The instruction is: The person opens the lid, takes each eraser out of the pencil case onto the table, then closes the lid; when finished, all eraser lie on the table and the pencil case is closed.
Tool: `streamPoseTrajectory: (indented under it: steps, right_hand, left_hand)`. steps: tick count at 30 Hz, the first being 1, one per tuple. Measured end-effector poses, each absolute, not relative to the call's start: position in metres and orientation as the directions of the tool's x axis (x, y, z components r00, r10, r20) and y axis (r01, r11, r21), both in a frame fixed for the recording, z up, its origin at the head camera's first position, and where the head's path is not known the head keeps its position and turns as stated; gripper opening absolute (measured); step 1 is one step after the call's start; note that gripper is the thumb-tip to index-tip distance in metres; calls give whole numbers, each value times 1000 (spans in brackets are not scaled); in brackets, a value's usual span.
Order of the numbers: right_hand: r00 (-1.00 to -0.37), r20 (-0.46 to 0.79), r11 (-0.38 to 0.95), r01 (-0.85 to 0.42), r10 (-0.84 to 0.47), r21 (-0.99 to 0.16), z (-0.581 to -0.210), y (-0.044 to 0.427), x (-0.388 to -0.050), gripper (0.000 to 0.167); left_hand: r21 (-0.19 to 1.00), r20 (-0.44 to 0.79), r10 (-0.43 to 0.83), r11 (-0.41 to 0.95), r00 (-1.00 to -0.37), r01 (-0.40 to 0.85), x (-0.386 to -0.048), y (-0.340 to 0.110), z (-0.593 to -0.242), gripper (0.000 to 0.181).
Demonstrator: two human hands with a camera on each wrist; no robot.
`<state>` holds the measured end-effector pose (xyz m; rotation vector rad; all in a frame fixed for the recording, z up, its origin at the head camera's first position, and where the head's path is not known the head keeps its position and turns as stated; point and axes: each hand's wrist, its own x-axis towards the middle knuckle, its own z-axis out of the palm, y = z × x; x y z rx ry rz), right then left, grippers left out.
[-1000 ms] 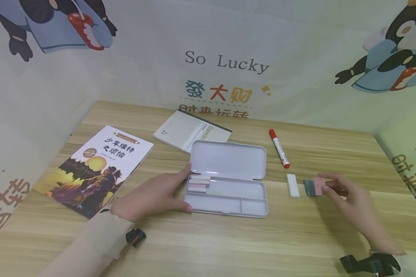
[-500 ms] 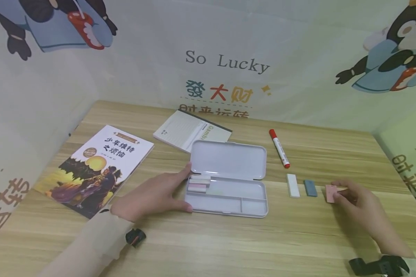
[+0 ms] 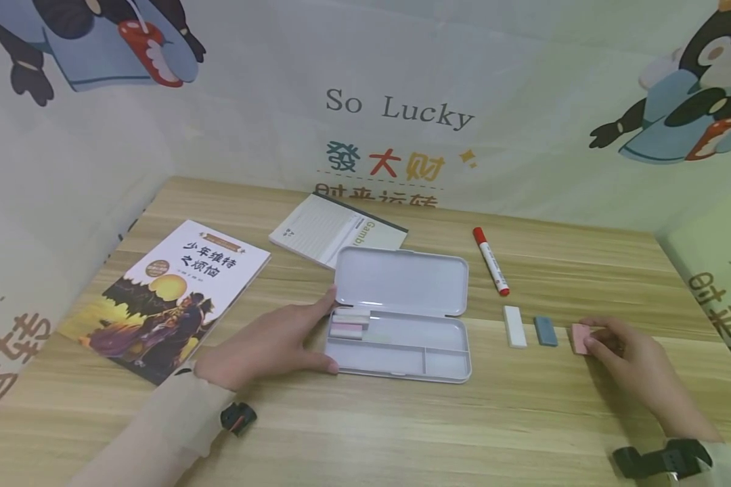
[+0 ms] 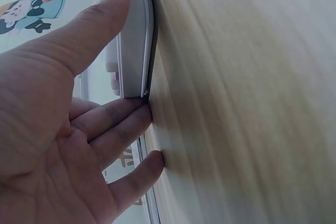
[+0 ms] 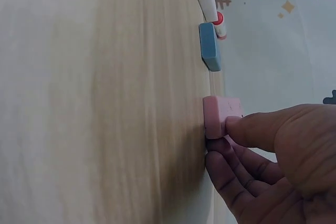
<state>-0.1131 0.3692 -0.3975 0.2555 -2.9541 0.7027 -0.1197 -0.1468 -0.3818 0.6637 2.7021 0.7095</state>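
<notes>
The right hand (image 3: 636,362) pinches a pink eraser (image 3: 580,338) between thumb and fingers at the right of the table; in the right wrist view the eraser (image 5: 214,117) stands against the tabletop. Left of it lie a blue eraser (image 3: 545,331) and a longer white eraser (image 3: 514,327), spaced apart. The left hand (image 3: 268,345) rests at the left side of an open pencil case (image 3: 374,357), thumb at the near corner and a finger by the hinge. In the left wrist view its thumb touches the case's side (image 4: 135,40). Two small erasers (image 3: 346,331) sit in the case's upper-left compartment.
A book (image 3: 176,297) lies at the left of the table (image 3: 365,433). Behind the case is a notebook (image 3: 335,230), partly covered by the raised lid (image 3: 402,279). A red-capped marker (image 3: 491,262) lies behind the white eraser. Printed cloth (image 3: 524,101) hangs around the table.
The right hand has moved right with the pink eraser, away from the blue one, then slightly lower onto the table. The left hand and the case have stayed in place.
</notes>
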Motion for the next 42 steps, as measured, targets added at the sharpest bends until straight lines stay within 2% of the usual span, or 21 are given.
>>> streamPoseTrajectory:
  steps: [13, 22, 30, 37, 42]
  right_hand:
    - [-993, 39, 895, -119, -114, -430, -397, 369, -122, 26]
    - [-994, -28, 907, -88, -110, -413, -395, 372, -123, 33]
    - [-993, -39, 883, -83, -114, -462, -396, 374, -125, 38]
    - [-996, -16, 873, -73, -92, -483, -395, 375, -121, 36]
    - [-990, 108, 885, -134, -96, -445, -391, 367, -119, 32]
  left_hand:
    - [516, -145, 491, 778, -859, 358, -119, -147, -380, 113]
    - [517, -147, 494, 777, -857, 358, -119, -147, -382, 113]
    - [518, -143, 488, 779, -861, 355, -119, -148, -381, 114]
    - [515, -140, 496, 776, -857, 365, -119, -147, -382, 112]
    - [519, -134, 495, 773, -858, 365, -119, -147, -382, 113]
